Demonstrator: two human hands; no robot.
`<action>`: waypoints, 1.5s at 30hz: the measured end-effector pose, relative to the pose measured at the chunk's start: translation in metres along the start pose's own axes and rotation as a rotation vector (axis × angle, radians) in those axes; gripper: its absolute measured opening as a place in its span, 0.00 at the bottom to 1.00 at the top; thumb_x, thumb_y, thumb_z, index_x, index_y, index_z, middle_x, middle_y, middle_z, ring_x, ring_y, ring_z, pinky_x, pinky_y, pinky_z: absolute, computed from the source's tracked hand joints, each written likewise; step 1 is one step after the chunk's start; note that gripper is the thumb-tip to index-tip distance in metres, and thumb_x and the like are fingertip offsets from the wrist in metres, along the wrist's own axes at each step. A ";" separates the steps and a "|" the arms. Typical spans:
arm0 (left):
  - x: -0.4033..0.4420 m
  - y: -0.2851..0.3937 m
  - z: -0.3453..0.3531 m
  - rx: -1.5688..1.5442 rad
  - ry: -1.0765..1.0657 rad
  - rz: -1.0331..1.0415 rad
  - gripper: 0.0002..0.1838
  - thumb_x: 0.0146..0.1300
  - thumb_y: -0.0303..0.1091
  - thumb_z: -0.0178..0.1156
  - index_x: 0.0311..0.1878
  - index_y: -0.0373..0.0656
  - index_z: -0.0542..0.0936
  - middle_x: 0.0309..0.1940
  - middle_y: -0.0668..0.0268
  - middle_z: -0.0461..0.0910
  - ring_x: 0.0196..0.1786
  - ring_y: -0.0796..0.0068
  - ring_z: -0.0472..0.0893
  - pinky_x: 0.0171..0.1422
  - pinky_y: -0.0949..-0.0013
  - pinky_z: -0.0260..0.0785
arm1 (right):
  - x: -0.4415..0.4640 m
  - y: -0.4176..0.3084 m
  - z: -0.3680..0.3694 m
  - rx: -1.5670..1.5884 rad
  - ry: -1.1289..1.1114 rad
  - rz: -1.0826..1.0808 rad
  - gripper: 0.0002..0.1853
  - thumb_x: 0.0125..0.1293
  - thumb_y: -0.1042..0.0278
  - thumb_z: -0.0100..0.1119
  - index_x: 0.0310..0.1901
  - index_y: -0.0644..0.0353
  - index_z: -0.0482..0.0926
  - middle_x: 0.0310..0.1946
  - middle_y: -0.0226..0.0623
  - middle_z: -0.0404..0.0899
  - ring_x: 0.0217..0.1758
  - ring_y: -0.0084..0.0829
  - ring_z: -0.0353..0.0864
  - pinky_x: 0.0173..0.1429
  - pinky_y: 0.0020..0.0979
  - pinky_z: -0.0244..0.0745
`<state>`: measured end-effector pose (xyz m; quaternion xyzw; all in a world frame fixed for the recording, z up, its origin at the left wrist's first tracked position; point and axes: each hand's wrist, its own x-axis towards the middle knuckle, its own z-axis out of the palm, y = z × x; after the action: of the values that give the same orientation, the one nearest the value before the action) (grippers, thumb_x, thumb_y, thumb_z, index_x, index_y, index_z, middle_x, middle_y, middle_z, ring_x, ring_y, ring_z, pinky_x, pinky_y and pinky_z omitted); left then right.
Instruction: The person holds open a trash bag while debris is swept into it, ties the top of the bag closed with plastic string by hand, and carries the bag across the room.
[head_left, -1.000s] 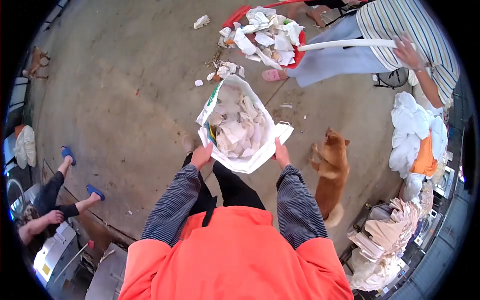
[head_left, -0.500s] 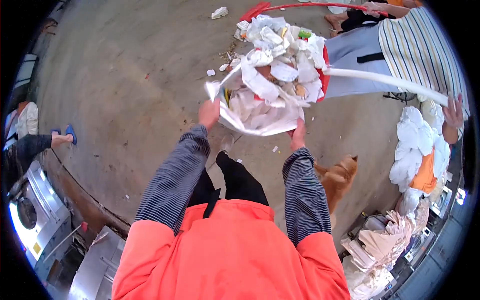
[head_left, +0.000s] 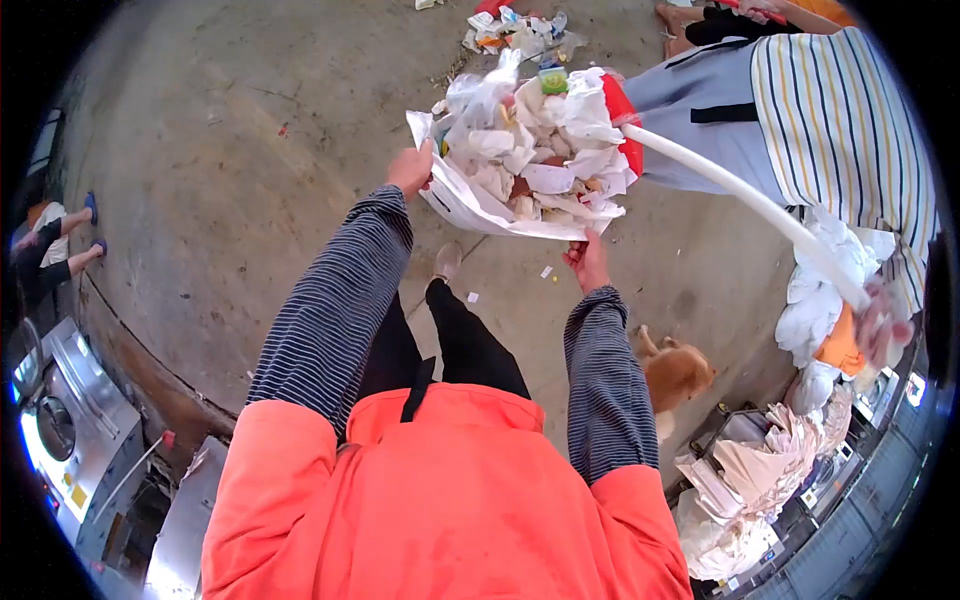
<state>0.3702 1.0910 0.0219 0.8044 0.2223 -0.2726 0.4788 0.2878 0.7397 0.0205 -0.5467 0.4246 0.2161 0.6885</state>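
My left hand (head_left: 410,169) grips the left edge of a white bag (head_left: 468,204), fingers closed on its rim. At the bag's near right edge, my right hand (head_left: 588,262) pinches the rim. The bag's mouth is open and heaped with crumpled papers and plastic scraps (head_left: 545,165). A red shovel (head_left: 622,112) with a long white handle (head_left: 745,192) meets the bag's far right side, with scraps against it. A co-worker in a striped shirt (head_left: 835,110) holds that handle; the hand on it is blurred.
More scraps (head_left: 520,38) lie on the floor beyond the bag. A brown dog (head_left: 675,375) is at the right, near piled white cloth (head_left: 825,280) and pinkish sheets (head_left: 750,465). Metal machines (head_left: 85,430) stand at the left, and another person's legs (head_left: 65,245) show there.
The bag and both my hands have moved forward, away from my body. The co-worker's shovel has come over to the bag, and its load of scraps now lies over the bag's mouth.
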 end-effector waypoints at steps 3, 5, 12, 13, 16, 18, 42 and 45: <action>-0.005 0.001 0.001 0.006 -0.028 0.034 0.34 0.61 0.55 0.34 0.17 0.36 0.76 0.14 0.61 0.76 0.19 0.65 0.77 0.32 0.64 0.68 | 0.001 0.000 -0.002 0.042 0.001 0.039 0.14 0.61 0.51 0.44 0.28 0.52 0.69 0.17 0.24 0.67 0.17 0.19 0.65 0.30 0.30 0.71; -0.013 0.005 0.002 -0.082 -0.109 0.010 0.33 0.61 0.56 0.37 0.19 0.36 0.76 0.15 0.61 0.76 0.20 0.68 0.77 0.32 0.65 0.69 | 0.000 0.002 -0.005 0.040 -0.010 0.045 0.14 0.62 0.51 0.44 0.28 0.52 0.68 0.17 0.24 0.66 0.18 0.19 0.65 0.31 0.30 0.71; -0.019 -0.001 0.009 -0.145 -0.102 -0.085 0.26 0.54 0.53 0.50 0.26 0.34 0.77 0.20 0.62 0.78 0.22 0.72 0.78 0.31 0.70 0.70 | -0.012 0.002 -0.001 -0.025 -0.004 0.061 0.14 0.60 0.50 0.47 0.26 0.50 0.70 0.17 0.24 0.67 0.20 0.21 0.64 0.37 0.35 0.68; -0.021 -0.001 0.009 -0.150 -0.096 -0.089 0.26 0.54 0.53 0.50 0.26 0.34 0.77 0.20 0.62 0.78 0.22 0.72 0.78 0.31 0.70 0.70 | -0.013 0.003 0.001 -0.015 -0.013 0.057 0.15 0.60 0.49 0.46 0.26 0.50 0.70 0.17 0.23 0.67 0.20 0.21 0.64 0.37 0.34 0.68; -0.029 0.002 0.011 -0.115 -0.144 -0.011 0.24 0.49 0.51 0.53 0.30 0.34 0.77 0.22 0.62 0.78 0.24 0.72 0.78 0.32 0.70 0.70 | -0.014 0.002 0.005 -0.012 -0.026 0.049 0.17 0.60 0.45 0.46 0.26 0.49 0.69 0.17 0.23 0.66 0.20 0.20 0.64 0.36 0.33 0.68; -0.033 0.001 0.013 -0.110 -0.121 -0.014 0.24 0.49 0.51 0.53 0.30 0.34 0.77 0.22 0.61 0.78 0.24 0.72 0.79 0.32 0.69 0.71 | -0.014 -0.001 0.007 -0.015 -0.024 0.045 0.18 0.60 0.44 0.46 0.26 0.49 0.69 0.17 0.23 0.66 0.20 0.20 0.64 0.36 0.33 0.68; -0.064 -0.029 0.016 -0.189 -0.017 0.017 0.22 0.52 0.48 0.52 0.27 0.33 0.76 0.19 0.57 0.77 0.19 0.68 0.78 0.28 0.65 0.70 | -0.022 0.007 0.024 -0.263 0.009 -0.001 0.22 0.58 0.35 0.44 0.28 0.48 0.69 0.17 0.22 0.65 0.20 0.19 0.64 0.30 0.27 0.67; -0.063 -0.032 0.015 -0.123 -0.065 0.026 0.24 0.51 0.50 0.49 0.25 0.33 0.76 0.20 0.55 0.78 0.21 0.63 0.78 0.32 0.62 0.71 | -0.018 0.011 0.020 -0.241 0.016 0.006 0.22 0.58 0.36 0.45 0.28 0.49 0.69 0.17 0.22 0.65 0.19 0.20 0.63 0.28 0.27 0.65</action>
<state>0.2993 1.0852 0.0364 0.7670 0.2125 -0.2779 0.5379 0.2768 0.7648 0.0300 -0.6262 0.4024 0.2633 0.6138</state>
